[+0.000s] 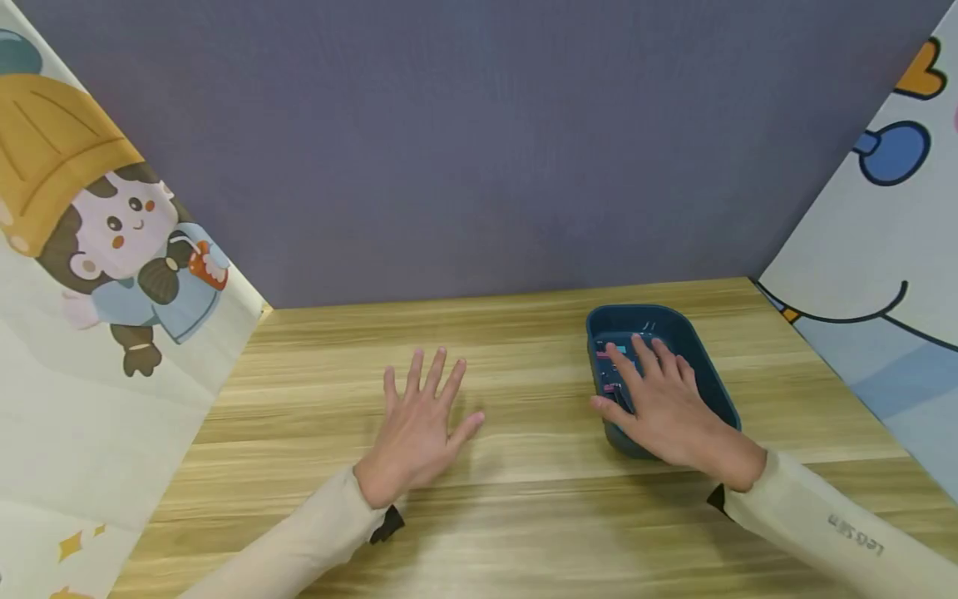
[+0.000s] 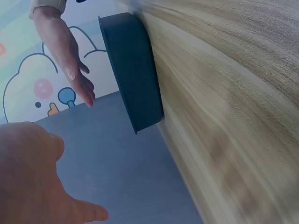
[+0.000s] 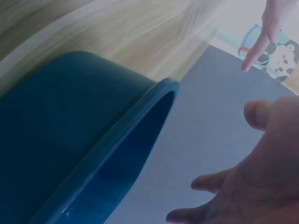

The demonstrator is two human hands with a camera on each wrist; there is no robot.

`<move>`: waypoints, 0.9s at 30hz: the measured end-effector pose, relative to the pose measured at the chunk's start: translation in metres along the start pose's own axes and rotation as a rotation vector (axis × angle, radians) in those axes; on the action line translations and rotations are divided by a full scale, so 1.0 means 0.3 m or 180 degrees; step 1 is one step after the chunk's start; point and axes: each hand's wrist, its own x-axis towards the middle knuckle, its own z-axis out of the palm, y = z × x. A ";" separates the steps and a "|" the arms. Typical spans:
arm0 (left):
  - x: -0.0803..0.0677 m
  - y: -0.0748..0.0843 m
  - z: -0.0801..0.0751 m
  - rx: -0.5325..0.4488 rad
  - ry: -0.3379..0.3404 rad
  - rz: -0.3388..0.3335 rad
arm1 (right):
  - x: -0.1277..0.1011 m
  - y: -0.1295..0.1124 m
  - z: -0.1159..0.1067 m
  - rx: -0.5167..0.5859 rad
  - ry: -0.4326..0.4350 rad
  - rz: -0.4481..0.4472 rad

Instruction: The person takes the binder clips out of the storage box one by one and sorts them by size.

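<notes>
A person's right hand (image 1: 669,416) hovers, fingers spread wide, above a dark blue bin (image 1: 669,323) of small items (image 1: 610,388); the left hand (image 1: 416,437) spreads wide above the worktop (image 1: 539,516).

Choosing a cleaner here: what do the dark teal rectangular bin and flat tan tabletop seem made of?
Dark teal rectangular bin: probably moulded plastic, smooth, slightly glossy; rounded corners and highlights suggest it.
Flat tan tabletop: wood or laminate, low sheen; streaky grain fits either.
</notes>
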 end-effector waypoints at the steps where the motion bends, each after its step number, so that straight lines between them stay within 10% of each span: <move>1: 0.003 -0.001 0.002 0.0007 0.0000 -0.0002 | 0.000 0.004 -0.001 0.0004 0.0001 0.0008; 27: 0.117 0.015 0.074 -0.0511 0.0349 0.0375 | 0.017 0.218 -0.038 0.0351 -0.0120 0.0353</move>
